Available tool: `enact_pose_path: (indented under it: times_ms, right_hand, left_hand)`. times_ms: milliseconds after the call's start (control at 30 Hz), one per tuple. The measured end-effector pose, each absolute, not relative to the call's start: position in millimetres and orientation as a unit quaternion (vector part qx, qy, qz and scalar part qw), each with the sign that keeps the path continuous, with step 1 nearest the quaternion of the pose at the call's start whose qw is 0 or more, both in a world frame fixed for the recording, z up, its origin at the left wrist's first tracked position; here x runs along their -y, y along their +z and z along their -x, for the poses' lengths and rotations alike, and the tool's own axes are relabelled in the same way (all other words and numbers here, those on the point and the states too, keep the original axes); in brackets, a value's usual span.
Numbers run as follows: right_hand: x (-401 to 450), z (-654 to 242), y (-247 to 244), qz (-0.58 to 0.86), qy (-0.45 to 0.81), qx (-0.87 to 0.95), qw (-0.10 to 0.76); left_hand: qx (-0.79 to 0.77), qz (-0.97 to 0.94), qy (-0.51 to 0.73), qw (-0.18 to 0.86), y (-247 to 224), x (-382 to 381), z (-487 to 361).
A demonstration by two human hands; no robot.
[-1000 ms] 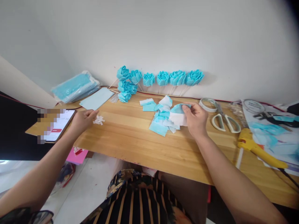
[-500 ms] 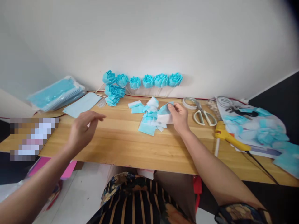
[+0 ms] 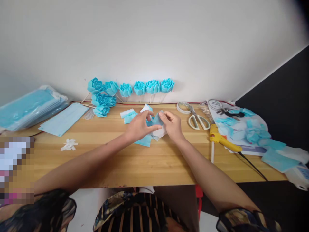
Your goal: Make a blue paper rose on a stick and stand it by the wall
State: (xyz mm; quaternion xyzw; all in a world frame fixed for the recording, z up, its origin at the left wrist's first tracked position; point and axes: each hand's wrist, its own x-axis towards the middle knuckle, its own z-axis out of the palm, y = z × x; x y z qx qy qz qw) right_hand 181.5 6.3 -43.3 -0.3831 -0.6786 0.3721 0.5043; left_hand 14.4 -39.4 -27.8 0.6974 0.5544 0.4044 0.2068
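My right hand (image 3: 172, 125) pinches a small light-blue fabric piece (image 3: 158, 118) over the middle of the table. Close by on the left, my left hand (image 3: 141, 125) has its thumb and fingers apart around the near side of that piece, holding nothing that I can see. Beneath both hands lies a loose pile of blue and white fabric pieces (image 3: 144, 141), partly covered by them. Behind the pile, several blue fabric roses (image 3: 139, 88) on thin sticks lean against the wall.
Right of my hands lie white-handled scissors (image 3: 199, 122), a tape roll (image 3: 183, 108) and a yellow glue gun (image 3: 224, 140). Fabric scraps (image 3: 256, 130) cover the far right. At left are packed blue masks (image 3: 31, 104), a flat blue sheet (image 3: 64, 119) and white scraps (image 3: 69, 144).
My left hand has moved right, from beside the blue sheet to the fabric piece in my right hand. My right hand keeps its pinch. The view has shifted, showing white scraps at left.
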Motion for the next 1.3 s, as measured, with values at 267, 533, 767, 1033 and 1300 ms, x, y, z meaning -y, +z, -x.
enact_pose_path:
  times_ms: [267, 533, 767, 1033, 1300]
  right_hand:
    - [-4, -184, -39, 0.348, 0.450, 0.662, 0.488]
    - [-3, -180, -39, 0.334, 0.512, 0.686, 0.395]
    - [-2, -182, -37, 0.350, 0.459, 0.706, 0.411]
    - [-4, -185, -40, 0.339, 0.511, 0.680, 0.403]
    - [1, -183, -35, 0.329, 0.497, 0.727, 0.340]
  left_hand:
    - [-0.541, -0.623, 0.430, 0.366, -24, 35, -5]
    - [-0.513, -0.535, 0.493, 0.456, -26, 47, 13]
    - [-0.522, -0.547, 0.505, 0.416, -35, 42, 26]
    - [-0.471, -0.499, 0.552, 0.475, -36, 42, 27]
    - [-0.415, -0.541, 0.543, 0.490, -31, 48, 23]
